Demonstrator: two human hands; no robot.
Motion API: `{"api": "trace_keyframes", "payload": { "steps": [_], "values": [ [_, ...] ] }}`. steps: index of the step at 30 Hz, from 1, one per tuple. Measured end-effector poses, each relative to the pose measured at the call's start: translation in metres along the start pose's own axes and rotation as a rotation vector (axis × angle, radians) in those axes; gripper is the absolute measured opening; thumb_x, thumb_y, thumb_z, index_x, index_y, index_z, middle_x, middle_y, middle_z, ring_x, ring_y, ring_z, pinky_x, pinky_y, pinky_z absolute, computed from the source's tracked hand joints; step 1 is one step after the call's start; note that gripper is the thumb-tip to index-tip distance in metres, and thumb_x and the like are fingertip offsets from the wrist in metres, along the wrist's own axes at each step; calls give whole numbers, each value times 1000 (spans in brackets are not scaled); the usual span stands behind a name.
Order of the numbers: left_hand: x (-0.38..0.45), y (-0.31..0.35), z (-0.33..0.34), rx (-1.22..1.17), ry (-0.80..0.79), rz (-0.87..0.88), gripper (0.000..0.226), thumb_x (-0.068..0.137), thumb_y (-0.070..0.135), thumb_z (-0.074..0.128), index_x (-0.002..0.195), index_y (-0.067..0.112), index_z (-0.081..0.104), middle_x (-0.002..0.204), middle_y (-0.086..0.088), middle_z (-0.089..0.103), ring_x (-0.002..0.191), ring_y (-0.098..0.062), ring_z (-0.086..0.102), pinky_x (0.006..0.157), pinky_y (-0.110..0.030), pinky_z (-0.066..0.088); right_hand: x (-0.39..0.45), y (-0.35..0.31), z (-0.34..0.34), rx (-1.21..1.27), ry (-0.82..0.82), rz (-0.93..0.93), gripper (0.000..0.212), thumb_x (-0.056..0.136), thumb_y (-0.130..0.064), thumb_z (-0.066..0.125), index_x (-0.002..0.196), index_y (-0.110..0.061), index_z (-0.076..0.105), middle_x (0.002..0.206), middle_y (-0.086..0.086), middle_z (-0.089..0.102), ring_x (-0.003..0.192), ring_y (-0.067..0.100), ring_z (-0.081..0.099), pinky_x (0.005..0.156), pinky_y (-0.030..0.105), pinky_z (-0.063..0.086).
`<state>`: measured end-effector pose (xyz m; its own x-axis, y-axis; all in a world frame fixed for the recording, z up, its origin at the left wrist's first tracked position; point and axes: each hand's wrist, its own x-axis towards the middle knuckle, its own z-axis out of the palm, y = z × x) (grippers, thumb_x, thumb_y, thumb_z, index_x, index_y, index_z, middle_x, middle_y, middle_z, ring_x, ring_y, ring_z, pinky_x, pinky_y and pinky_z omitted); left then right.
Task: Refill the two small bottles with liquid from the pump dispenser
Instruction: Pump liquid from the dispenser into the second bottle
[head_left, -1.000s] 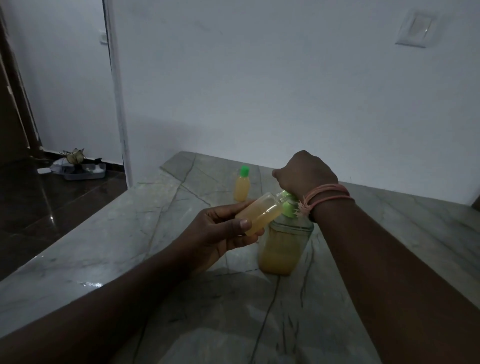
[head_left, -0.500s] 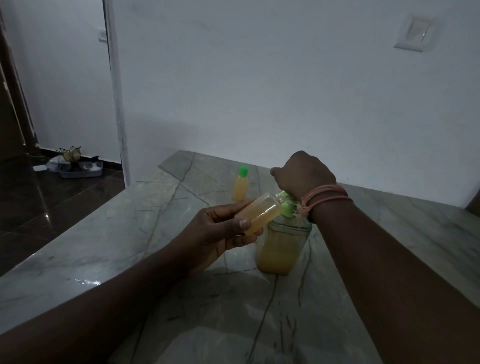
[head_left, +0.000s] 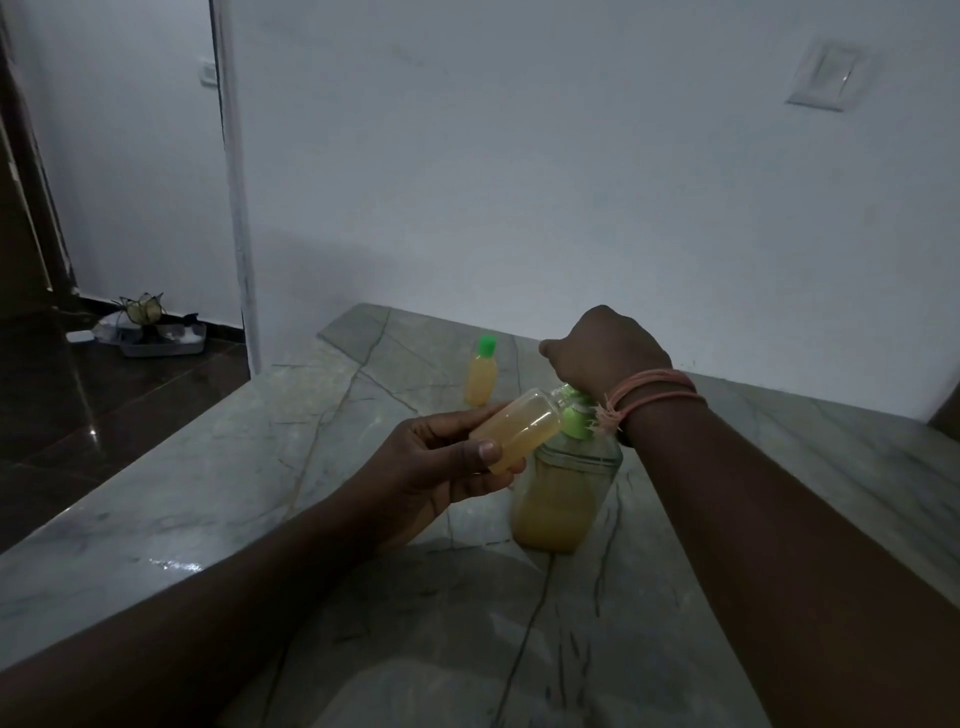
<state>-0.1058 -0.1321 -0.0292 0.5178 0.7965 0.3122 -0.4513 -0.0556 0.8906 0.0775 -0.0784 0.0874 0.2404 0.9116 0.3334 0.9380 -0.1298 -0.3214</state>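
Small clear plastic bottle (head_left: 517, 436), uncapped, tilted nearly on its side, mouth pushed up against the green pump head (head_left: 575, 410) of the glass pump dispenser (head_left: 563, 493), yellow-orange liquid already filling most of it. Held in the left hand (head_left: 441, 467), thumb across the near side and fingers curled underneath, a firm wrap around the lower body. Pressing down on top of the pump: the right hand (head_left: 605, 353), closed into a fist over the head, peach-coloured cord bracelet (head_left: 654, 395) on the wrist; nozzle tip and bottle mouth hidden behind the wrist, so no telling how well they line up. Dispenser standing upright on the grey veined marble table (head_left: 311, 467), roughly half full of the same liquid. Further back, well apart, second small bottle with a green cap (head_left: 482, 371), upright, capped, looking full, so probably done. By the look of it, filling the second of the pair and close to the top. To finish cleanly: short, gentle strokes now rather than full plunges, mouth kept tight under the spout, bottle eased more upright as the level rises to stop liquid running back out of the tilted neck. Risk of overflow down the fingers and onto the table. Beyond the table edge, dark floor (head_left: 104, 415) and a low tray of odds and ends (head_left: 156, 338) by the white wall (head_left: 519, 182).
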Motion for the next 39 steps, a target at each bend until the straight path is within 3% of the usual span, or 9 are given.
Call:
{"api": "trace_keyframes", "payload": {
  "steps": [4, 10, 16, 23, 31, 36, 39],
  "values": [
    [1, -1, -2, -6, -4, 6, 44, 84, 22, 77, 127, 27, 70, 124, -12, 69, 112, -33, 68, 86, -30, 57, 1, 3, 1, -5, 74, -35, 32, 81, -40, 59, 63, -18, 46, 64, 1, 50, 55, 18, 46, 51, 25, 31],
    [1, -2, -4, -10, -12, 5, 41, 86, 17, 71, 126, 25, 70, 124, -12, 69, 111, -33, 69, 85, -30, 57, -1, 4, 5, 50, 39, 21, 29, 80, -41, 59, 66, -18, 47, 73, 5, 57, 72, 28, 58, 62, 29, 41],
    [0, 0, 0, -18, -2, 3, 43, 82, 19, 76, 124, 26, 72, 123, -12, 70, 110, -32, 69, 84, -29, 58, -2, 0, -2, -70, 91, -54, 33, 82, -39, 59, 62, -19, 42, 62, -1, 45, 54, 19, 44, 51, 25, 28],
    [2, -4, -6, 2, -31, 15, 46, 85, 25, 78, 130, 25, 68, 124, -13, 69, 113, -33, 68, 86, -30, 57, 1, 9, 9, 95, 65, 10, 32, 79, -43, 58, 67, -16, 45, 80, 8, 59, 76, 31, 57, 65, 30, 40],
    [1, -2, -4, -24, -30, 13, 47, 83, 24, 79, 129, 24, 68, 123, -15, 70, 111, -32, 69, 86, -30, 57, 3, 3, 3, 5, 77, -29, 32, 79, -40, 59, 62, -18, 46, 63, 0, 50, 55, 19, 47, 50, 24, 31],
    [3, -5, -7, -6, -26, 9, 42, 88, 17, 71, 129, 26, 68, 125, -13, 69, 112, -33, 68, 85, -30, 57, 4, 7, 9, 55, 30, 6, 29, 77, -39, 61, 65, -17, 47, 71, 5, 57, 71, 28, 58, 62, 29, 42],
    [2, -3, -6, -8, -17, 13, 42, 87, 19, 73, 128, 27, 69, 124, -13, 69, 112, -33, 68, 85, -30, 57, 3, 5, 7, 32, 18, 1, 28, 79, -38, 60, 65, -18, 48, 70, 4, 55, 71, 27, 58, 63, 30, 43]
  ]
}}
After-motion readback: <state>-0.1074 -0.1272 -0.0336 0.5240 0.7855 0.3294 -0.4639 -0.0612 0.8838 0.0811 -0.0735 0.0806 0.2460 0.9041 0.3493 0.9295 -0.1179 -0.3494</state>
